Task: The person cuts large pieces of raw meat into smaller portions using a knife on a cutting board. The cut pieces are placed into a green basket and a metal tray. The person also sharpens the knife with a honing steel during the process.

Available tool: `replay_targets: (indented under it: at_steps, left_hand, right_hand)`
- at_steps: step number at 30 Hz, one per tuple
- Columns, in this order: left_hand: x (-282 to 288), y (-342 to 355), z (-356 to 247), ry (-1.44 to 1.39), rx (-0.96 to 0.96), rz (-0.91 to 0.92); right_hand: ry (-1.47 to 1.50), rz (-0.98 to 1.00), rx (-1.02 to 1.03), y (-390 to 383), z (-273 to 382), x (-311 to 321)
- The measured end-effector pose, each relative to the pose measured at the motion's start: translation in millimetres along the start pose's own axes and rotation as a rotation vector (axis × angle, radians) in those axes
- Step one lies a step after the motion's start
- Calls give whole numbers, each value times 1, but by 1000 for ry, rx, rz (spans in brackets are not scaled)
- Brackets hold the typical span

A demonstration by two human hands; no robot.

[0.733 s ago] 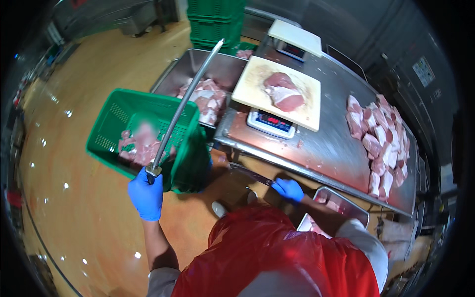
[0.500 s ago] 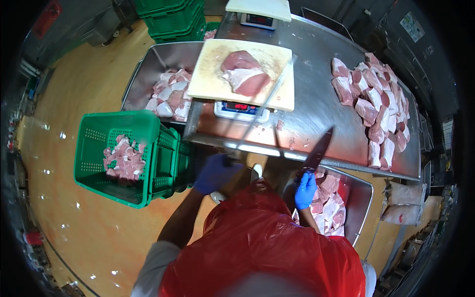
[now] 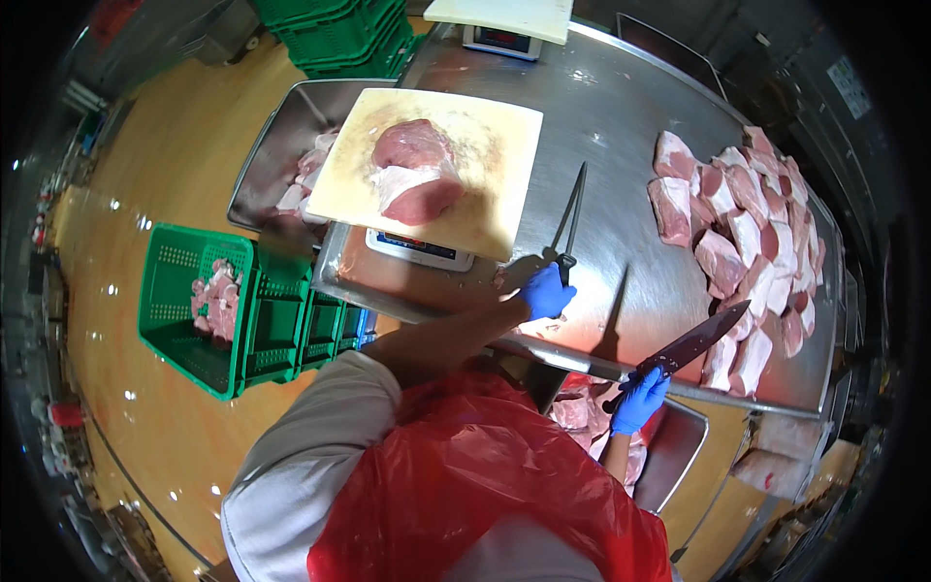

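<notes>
The left hand point(image 3: 546, 292), in a blue glove, is closed round the handle of a sharpening steel point(image 3: 572, 215) whose rod points away over the steel bench point(image 3: 601, 116). The right hand point(image 3: 640, 399) grips a dark knife point(image 3: 696, 342), blade angled up to the right. Beyond the left hand a large cut of meat point(image 3: 417, 170) lies on a cutting board point(image 3: 485, 165); meat pieces point(image 3: 747, 233) are heaped to the right.

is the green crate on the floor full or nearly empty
Nearly empty. The green crate holds only a small heap of meat pieces at one end; its mesh bottom shows bare beside them.
</notes>
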State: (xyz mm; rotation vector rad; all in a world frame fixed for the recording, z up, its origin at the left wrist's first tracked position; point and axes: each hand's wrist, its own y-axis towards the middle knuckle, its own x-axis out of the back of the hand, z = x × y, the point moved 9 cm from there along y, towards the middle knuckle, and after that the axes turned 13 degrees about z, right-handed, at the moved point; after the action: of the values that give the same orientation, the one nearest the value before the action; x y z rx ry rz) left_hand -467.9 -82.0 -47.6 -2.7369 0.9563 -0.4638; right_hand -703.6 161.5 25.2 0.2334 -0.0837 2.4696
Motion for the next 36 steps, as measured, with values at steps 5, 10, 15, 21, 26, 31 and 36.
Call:
replay_targets:
  at_steps: [5, 10, 15, 21, 26, 31, 36]
  left_hand:
    - [102, -146, -126, 558, -286, -371]
    - [262, -239, -107, 528, -344, -1057]
    - [288, -228, -76, 530, -281, -935]
    - [294, -212, -44, 399, -246, -973]
    - [299, -212, -39, 429, -229, -959]
    - [296, -219, -33, 481, -412, -1028]
    - [298, -224, -17, 417, -472, -989]
  right_hand:
    - [-100, 169, -30, 21, 17, -40]
    - [-356, 604, 244, 30, 99, -164]
    - [-514, 810, 744, -5, 205, -307]
    - [-723, 1014, 774, -18, 241, -435]
    - [-826, 1091, 842, -32, 247, -478]
    - [-1217, 1183, 771, -25, 215, -469]
    - [-1620, 1260, 735, 23, 192, -367]
